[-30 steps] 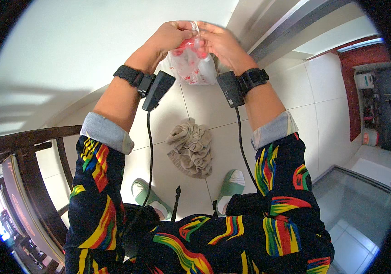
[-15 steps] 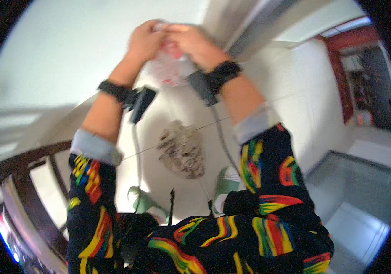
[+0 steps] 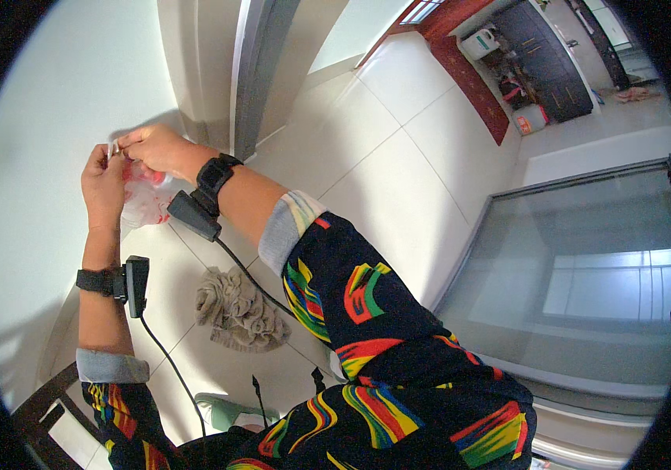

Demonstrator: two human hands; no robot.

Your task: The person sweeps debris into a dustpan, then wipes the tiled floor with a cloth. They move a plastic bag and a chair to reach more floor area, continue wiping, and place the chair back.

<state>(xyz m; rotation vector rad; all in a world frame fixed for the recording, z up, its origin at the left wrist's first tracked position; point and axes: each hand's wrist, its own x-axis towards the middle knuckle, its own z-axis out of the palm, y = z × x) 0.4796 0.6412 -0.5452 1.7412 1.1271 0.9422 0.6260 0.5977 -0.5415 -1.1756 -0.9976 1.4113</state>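
Pinching the gathered top of a clear plastic bag (image 3: 146,205) with left hand (image 3: 104,182) and right hand (image 3: 157,149), working fingertip to fingertip, letting go with neither. Seeing red patches and pale shapes through the film. Locating the bag just below the joined fingers, near the white wall (image 3: 45,149), at upper left of the view. Noting a swing of the view to the right since one second ago: finding hands and bag at left instead of top centre, and bringing more of the glass panel (image 3: 508,258) into sight. Seeing the crumpled beige cloth (image 3: 241,312) on the tiled floor (image 3: 382,180) shifting leftward in the view too; reading this as a turn of the head or body rather than any moving of the cloth. Keeping the two-handed hold through the turn, so judging the handling of the bag's neck as continuing; not telling a knot from a mere twist under the covering fingers. Wearing a black strap on each wrist, clear of the bag's top. Showing one green slipper (image 3: 230,411) near the lower edge.
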